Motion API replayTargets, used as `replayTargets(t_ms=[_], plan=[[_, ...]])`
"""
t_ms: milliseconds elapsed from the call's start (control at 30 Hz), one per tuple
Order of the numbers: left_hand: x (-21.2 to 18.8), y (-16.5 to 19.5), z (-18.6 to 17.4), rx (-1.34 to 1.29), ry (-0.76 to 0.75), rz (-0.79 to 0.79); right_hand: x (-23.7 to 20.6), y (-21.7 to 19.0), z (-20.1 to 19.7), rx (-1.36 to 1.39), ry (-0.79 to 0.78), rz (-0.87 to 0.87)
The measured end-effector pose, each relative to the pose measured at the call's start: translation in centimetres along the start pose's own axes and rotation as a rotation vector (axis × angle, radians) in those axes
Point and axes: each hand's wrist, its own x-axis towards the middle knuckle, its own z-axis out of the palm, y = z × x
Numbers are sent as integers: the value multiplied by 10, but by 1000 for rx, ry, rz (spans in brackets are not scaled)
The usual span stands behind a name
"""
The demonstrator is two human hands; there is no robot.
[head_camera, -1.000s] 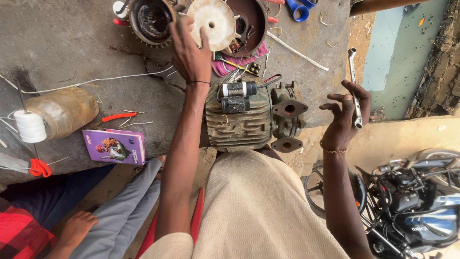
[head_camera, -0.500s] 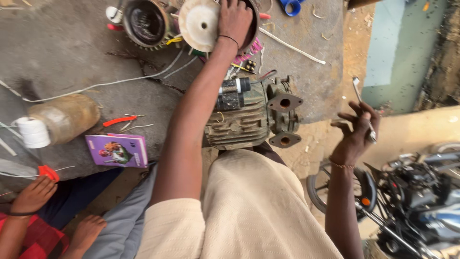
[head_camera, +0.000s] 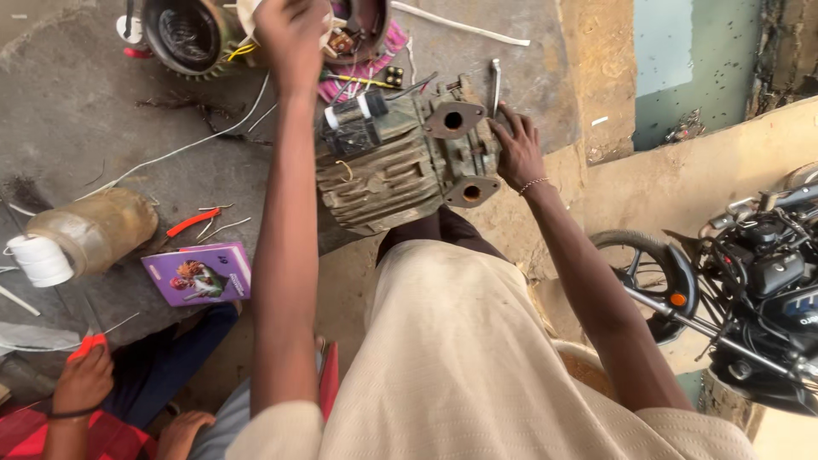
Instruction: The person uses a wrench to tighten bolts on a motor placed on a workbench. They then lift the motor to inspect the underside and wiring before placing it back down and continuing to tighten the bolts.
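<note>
I see even, soft daylight across the whole view, with no hard shadows and no single clear source. The pale robe (head_camera: 477, 358) is the brightest area, near washed out at the lap. The left hand (head_camera: 290, 34) is blurred by motion at the top edge; the right hand (head_camera: 515, 149) and the engine (head_camera: 400, 166) are sharp. The motorcycle (head_camera: 758, 281) shows mild glare on metal. Straight lines bow toward the corners, a wide-lens distortion.

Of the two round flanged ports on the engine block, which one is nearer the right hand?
The lower port; the right hand rests beside it, and the upper port sits farther up.
</note>
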Motion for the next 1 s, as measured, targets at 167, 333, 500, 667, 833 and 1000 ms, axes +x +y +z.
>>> replayTargets(t_ms=[167,333,500,667,833,1000], plan=[[-123,54,-30,-227,13,102,-19,8,-2,393,191,59],[-248,49,-2,264,-120,14,-76,-10,-3,1051,429,435],[-323,2,41,505,-483,-93,-133,-51,16,1407,-32,503],[-350,-25,61,525,-497,121,-154,-54,29,1542,-29,561],[-330,-29,48,601,-523,80,-144,-46,37,1686,154,769],[-268,-10,-18,493,-7,432,-108,-60,52,1774,393,765]])
